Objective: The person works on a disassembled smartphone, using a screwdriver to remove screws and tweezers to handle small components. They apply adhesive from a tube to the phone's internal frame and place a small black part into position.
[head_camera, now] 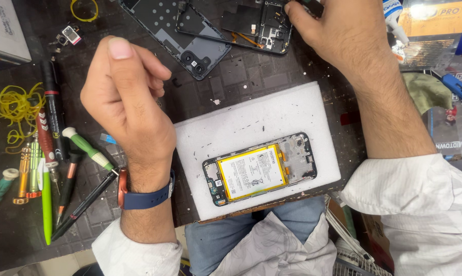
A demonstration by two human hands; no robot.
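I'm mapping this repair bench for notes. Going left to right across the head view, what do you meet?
Yellow rubber bands → row of screwdrivers and pens → left hand → opened phone with yellow battery on white foam pad → right hand → green cloth.

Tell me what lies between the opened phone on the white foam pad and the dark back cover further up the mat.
In the head view, only bare foam pad and dark mat with small specks separate the opened phone from the back cover.
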